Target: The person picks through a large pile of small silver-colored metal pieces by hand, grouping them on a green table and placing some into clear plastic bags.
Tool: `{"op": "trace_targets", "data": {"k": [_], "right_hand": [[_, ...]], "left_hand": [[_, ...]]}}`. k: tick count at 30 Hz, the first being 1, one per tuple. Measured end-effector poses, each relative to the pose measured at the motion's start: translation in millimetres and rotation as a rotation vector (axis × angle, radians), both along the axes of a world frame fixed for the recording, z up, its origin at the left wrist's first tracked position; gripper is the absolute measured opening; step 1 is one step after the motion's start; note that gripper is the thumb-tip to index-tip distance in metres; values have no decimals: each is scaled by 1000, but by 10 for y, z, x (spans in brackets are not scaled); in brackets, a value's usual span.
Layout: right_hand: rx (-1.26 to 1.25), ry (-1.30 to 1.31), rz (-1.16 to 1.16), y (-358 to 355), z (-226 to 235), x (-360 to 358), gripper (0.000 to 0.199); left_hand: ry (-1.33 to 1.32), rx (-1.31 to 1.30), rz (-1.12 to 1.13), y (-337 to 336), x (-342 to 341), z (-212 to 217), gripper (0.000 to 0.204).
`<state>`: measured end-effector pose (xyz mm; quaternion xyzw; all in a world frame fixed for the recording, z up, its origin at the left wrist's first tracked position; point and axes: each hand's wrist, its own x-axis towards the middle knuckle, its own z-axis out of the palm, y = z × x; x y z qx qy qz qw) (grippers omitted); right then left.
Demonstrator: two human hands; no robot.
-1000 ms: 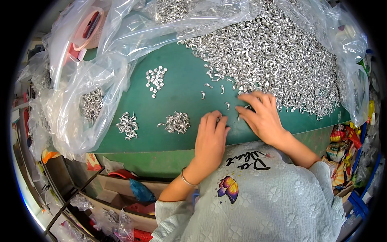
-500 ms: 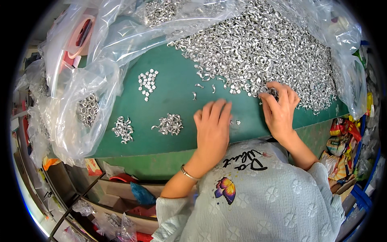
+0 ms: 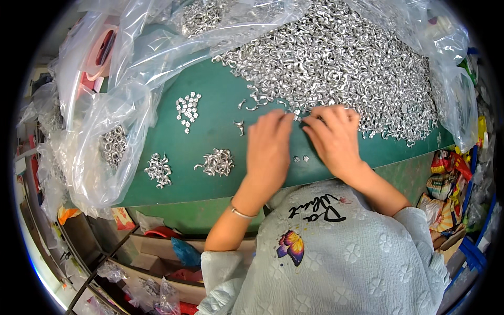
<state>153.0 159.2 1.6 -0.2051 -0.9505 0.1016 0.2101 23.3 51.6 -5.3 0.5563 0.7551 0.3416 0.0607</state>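
A wide heap of small silver curved metal pieces (image 3: pixel 341 58) covers the far right of the green tabletop (image 3: pixel 207 94). At the heap's near edge my left hand (image 3: pixel 269 144) reaches forward; motion smears its fingers, hiding any grip. Close to its right, my right hand (image 3: pixel 333 140) curls over the edge with thumb and forefinger drawn together; what they hold is hidden. Small flower-shaped metal pieces (image 3: pixel 297 114) show between the fingertips. Two more small pieces (image 3: pixel 301 158) lie between my wrists. Left of my left hand lie some loose curved pieces (image 3: pixel 240 126).
Two small piles of curved pieces, one nearer the middle (image 3: pixel 218 161) and one further left (image 3: pixel 158 170), lie near the front edge. Beyond them is a flower-piece group (image 3: pixel 187 109). Clear plastic bags (image 3: pixel 118 105) drape the left side. Below the table is an open drawer (image 3: pixel 152 257).
My right hand has moved left along the heap's edge, close to my left hand. The left hand has shifted slightly farther forward. Some loose curved pieces left of it lie differently.
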Motion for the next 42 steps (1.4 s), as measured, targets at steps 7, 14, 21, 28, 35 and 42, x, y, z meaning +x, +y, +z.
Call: {"op": "trace_targets", "data": {"k": [7, 14, 21, 28, 35, 42], "right_hand": [[-127, 36, 110, 3, 71, 231, 23], [-221, -47, 157, -100, 15, 218, 22], [15, 0, 81, 118, 11, -170, 27], [-135, 29, 133, -9, 24, 93, 27], [-261, -15, 262, -56, 6, 186, 29], [-26, 25, 220, 156, 86, -547, 34]], "left_hand": [[-22, -107, -175, -187, 76, 24, 35], [-113, -115, -161, -188, 184, 123, 28], [-55, -106, -14, -129, 55, 122, 32], [-37, -147, 11, -179, 20, 88, 39], [-94, -170, -215, -253, 67, 126, 46], [159, -120, 150, -92, -109, 190, 44]]}}
